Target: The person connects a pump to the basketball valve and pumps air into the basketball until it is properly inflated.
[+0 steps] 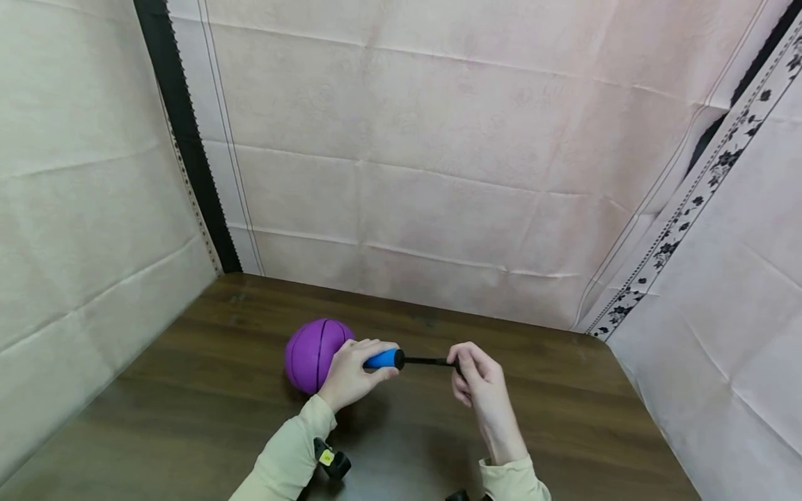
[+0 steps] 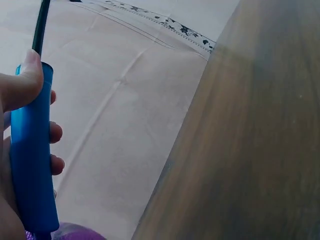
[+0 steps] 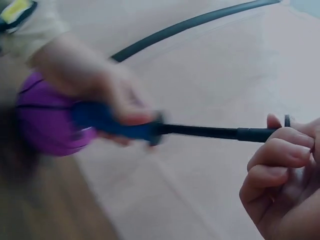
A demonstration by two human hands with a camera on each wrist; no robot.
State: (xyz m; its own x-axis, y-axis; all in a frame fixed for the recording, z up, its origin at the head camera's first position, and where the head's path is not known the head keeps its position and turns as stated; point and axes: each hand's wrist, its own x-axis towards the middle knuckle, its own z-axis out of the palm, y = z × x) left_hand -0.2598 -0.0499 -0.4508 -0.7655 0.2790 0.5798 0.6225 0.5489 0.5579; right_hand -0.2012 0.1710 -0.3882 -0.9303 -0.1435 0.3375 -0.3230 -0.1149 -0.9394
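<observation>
My left hand (image 1: 349, 376) grips the blue barrel (image 1: 379, 360) of a small ball pump, thumb along one side and fingers round the other in the left wrist view. A purple ball (image 1: 313, 356) with black seams sits at the barrel's left end, partly behind the hand. In the left wrist view, a short blue tip below the barrel (image 2: 32, 160) reaches the ball (image 2: 77, 232). From the other end a black rod (image 1: 426, 361) sticks out to the right. My right hand (image 1: 481, 379) holds the black handle (image 3: 257, 135) at the rod's end, fingers curled.
A brown wood-grain table (image 1: 207, 403) lies under the hands. Pale cloth walls (image 1: 407, 174) stand behind it and on both sides, with a dark strip (image 1: 188, 139) at the back left corner. A black wrist device (image 1: 332, 460) hangs at the left sleeve.
</observation>
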